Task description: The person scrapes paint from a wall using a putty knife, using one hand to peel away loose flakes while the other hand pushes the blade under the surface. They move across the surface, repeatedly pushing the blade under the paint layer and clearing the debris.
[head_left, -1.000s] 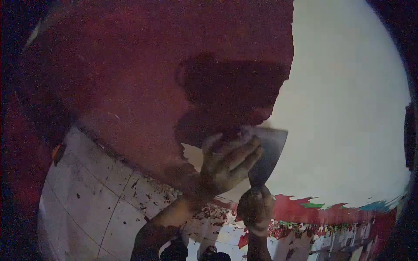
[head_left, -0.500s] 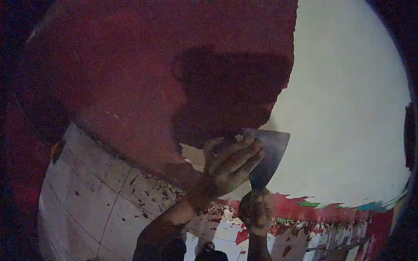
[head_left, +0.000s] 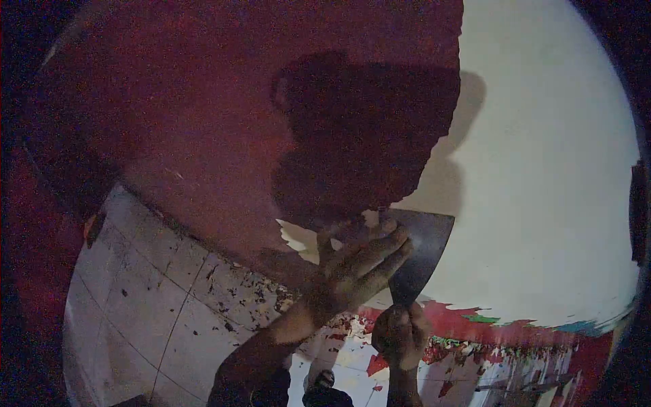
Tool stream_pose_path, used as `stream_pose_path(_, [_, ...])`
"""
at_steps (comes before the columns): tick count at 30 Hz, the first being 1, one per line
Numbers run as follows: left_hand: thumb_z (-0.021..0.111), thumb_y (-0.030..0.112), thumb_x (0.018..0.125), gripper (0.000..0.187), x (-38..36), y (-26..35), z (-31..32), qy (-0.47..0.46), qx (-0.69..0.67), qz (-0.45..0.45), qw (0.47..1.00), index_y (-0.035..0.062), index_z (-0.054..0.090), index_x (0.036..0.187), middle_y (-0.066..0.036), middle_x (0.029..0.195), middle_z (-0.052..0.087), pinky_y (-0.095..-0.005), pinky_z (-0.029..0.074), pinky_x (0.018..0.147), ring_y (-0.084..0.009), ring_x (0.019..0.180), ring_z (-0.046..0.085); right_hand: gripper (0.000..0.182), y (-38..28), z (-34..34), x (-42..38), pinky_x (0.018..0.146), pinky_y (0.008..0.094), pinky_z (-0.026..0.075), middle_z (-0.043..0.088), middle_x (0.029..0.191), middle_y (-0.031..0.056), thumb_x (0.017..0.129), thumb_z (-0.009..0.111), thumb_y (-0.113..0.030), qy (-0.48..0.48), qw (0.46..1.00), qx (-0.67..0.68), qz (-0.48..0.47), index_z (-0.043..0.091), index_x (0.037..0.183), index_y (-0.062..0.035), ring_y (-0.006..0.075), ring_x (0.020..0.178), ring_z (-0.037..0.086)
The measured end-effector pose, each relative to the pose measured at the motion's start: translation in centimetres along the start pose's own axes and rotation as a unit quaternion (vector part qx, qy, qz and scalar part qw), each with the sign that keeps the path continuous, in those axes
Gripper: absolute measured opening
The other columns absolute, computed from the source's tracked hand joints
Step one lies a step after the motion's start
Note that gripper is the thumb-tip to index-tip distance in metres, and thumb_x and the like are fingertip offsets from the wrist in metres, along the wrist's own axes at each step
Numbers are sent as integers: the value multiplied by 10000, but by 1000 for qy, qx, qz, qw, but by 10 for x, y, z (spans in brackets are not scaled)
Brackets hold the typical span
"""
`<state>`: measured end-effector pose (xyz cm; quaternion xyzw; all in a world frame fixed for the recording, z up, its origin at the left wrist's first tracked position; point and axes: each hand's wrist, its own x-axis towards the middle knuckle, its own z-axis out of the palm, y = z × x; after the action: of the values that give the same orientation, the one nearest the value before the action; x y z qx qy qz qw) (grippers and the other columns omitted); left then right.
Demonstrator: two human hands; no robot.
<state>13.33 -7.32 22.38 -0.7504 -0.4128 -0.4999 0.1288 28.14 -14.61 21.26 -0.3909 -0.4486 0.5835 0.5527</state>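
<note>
A wide scraper (head_left: 424,247) has its blade against the wall, where dark red paint (head_left: 203,136) meets bare white surface (head_left: 536,163). My right hand (head_left: 401,334) is closed round its handle, below the blade. My left hand (head_left: 363,264) reaches in from the lower left with fingers stretched out, their tips lying on the left part of the blade. Just left of these fingers is a small pale patch with a ragged edge (head_left: 298,239). My shadow darkens the red paint above both hands, so the blade's upper left edge is hard to make out.
Pale floor tiles (head_left: 129,285) below the wall carry scattered paint flakes (head_left: 237,298). A band of red paint (head_left: 488,330) with green and blue traces runs along the wall's lower right. Larger red scraps (head_left: 377,365) lie near my feet (head_left: 325,393).
The blade and both hands sit slightly lower in view. The shadow has spread rightward onto the white surface. My left fingers remain on the blade and my right hand still grips the handle.
</note>
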Motion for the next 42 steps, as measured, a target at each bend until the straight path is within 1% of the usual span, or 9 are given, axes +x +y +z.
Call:
stream_pose_path(6, [622,186,762,306,-1,-1,3,7,-11,-9,1000,205,630,1067,16,1219,532,-490,235,960,-130,1132,494,138,4,2,8,276,237,275,396,520,-8,918,436,-149,-36,997,32,-55,463,913,-14,74,346,352])
stream_pose_path(25, [662,201,715,353,-24,-2,15,-19,22,-10,1000,211,627,1066,35,1219,535,-460,272,944,-117,1132,490,242,22,-13,-6,293,256,299,379,499,8,939,373,-265,-12,984,-177,23,446,806,-77,102,328,328])
stream_pose_path(28, [662,205,704,354,-15,-5,10,15,3,-19,1000,209,630,1057,45,1215,538,-460,276,943,-111,1134,488,304,9,4,2,291,258,289,359,475,12,935,366,-325,11,992,-120,39,436,777,-76,110,317,317])
stream_pose_path(30, [661,206,693,363,-14,-2,9,22,11,-21,999,208,630,1055,50,1211,541,-460,276,945,-110,1130,492,320,7,7,4,291,262,285,355,467,14,926,380,-339,19,979,-198,-37,433,764,-68,117,316,317])
stream_pose_path(32, [657,206,682,375,-21,3,11,-2,51,-1,999,207,630,1056,55,1209,543,-461,274,950,-111,1123,499,291,11,-8,-2,292,270,297,376,473,16,913,431,-310,3,993,-92,74,454,797,-44,114,323,335])
stream_pose_path(34, [651,205,677,379,-6,-10,15,92,-3,8,996,206,631,1055,53,1220,535,-466,271,954,-115,1119,501,275,7,-7,0,293,280,309,398,484,24,902,471,-285,-8,994,-57,91,474,831,-19,116,329,352])
stream_pose_path(36, [639,203,683,377,-5,-11,16,85,-19,-1,996,205,628,1060,50,1230,527,-464,272,957,-121,1118,501,271,7,6,7,295,292,319,420,502,36,893,502,-262,0,996,-85,11,494,864,7,120,336,369])
stream_pose_path(38, [622,199,701,371,-15,-6,8,-23,10,-29,999,203,622,1072,47,1239,520,-457,278,958,-128,1119,497,316,25,-12,-3,333,314,363,463,545,68,839,586,-286,26,993,-69,88,510,880,17,158,377,426])
stream_pose_path(42, [590,203,722,376,-16,-9,11,-18,2,-24,1000,203,606,1098,40,1243,515,-442,299,950,-144,1127,489,452,44,-48,21,431,353,436,524,630,122,693,736,-315,-152,978,34,135,523,890,32,237,488,517])
